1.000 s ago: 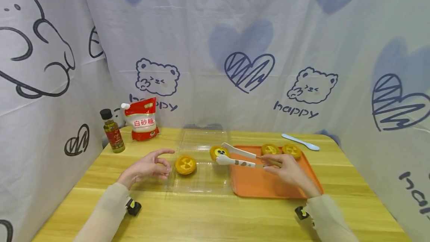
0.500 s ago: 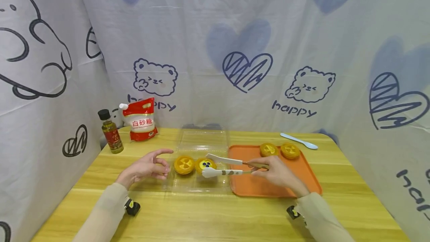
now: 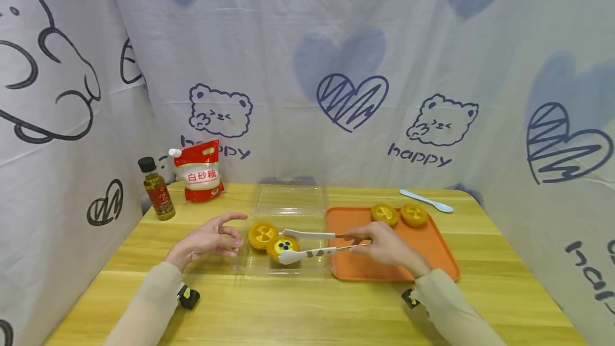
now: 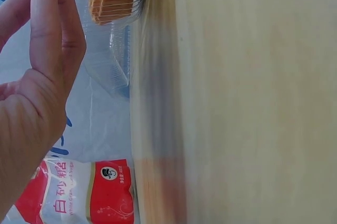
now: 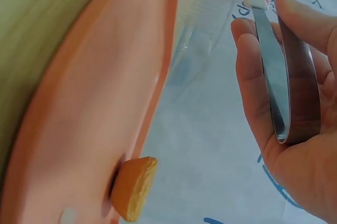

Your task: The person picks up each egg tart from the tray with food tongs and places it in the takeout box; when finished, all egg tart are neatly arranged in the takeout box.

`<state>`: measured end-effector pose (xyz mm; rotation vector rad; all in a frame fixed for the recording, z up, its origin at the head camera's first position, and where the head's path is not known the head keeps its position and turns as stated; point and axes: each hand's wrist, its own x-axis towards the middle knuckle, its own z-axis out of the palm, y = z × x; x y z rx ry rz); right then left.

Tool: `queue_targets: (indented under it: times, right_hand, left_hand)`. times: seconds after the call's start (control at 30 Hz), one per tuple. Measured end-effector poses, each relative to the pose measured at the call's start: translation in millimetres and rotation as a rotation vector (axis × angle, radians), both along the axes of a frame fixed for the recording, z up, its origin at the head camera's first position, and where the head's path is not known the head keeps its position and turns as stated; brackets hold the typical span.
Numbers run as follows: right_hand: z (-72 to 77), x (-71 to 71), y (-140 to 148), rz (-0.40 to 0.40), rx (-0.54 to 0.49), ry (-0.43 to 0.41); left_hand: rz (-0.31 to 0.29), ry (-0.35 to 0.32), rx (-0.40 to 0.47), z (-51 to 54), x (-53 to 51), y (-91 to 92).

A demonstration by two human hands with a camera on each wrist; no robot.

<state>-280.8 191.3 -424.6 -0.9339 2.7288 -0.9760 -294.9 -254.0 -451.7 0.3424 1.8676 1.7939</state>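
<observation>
My right hand (image 3: 386,247) holds a pair of metal tongs (image 3: 312,253) with white tips, thumb and fingers along their two arms, as the right wrist view also shows. A tart with dark blue berries (image 3: 284,245) lies between the tips, over the base of a clear hinged plastic box (image 3: 307,267). Whether the tips still squeeze it, I cannot tell. Another tart with a yellow wedge pattern (image 3: 262,235) sits in the box, against the berry tart at its back left. Beside the box's left side is my left hand (image 3: 209,239), fingers loosely bent, holding nothing.
Two more tarts (image 3: 414,214) sit at the back of an orange tray (image 3: 351,267) right of the box. A pale blue plastic spatula-like utensil (image 3: 426,201) lies behind the tray. At the back left stand a red and white sugar bag (image 3: 203,172) and a dark-capped bottle (image 3: 158,194).
My right hand has moved left with the tongs, bringing the berry tart from the box's right side to beside the other tart, then a little toward me. My left hand stays in place.
</observation>
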Motion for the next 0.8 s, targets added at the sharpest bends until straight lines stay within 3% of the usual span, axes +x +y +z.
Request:
queue_targets:
  times: [0.17,0.37,0.8]
  right_hand:
    - [3.1,1.0,-5,0.041,0.020,-0.002]
    - [1.2,0.0,-12,0.035,0.033,-0.017]
    - [4.8,-2.0,-19,0.072,0.088,0.042]
  left_hand:
    - [0.006,-0.008,-0.005,0.1,0.8,-0.4]
    - [0.018,-0.008,0.001,-0.4,0.5,-0.3]
    - [0.024,-0.009,-0.013,-0.7,-0.4,0.0]
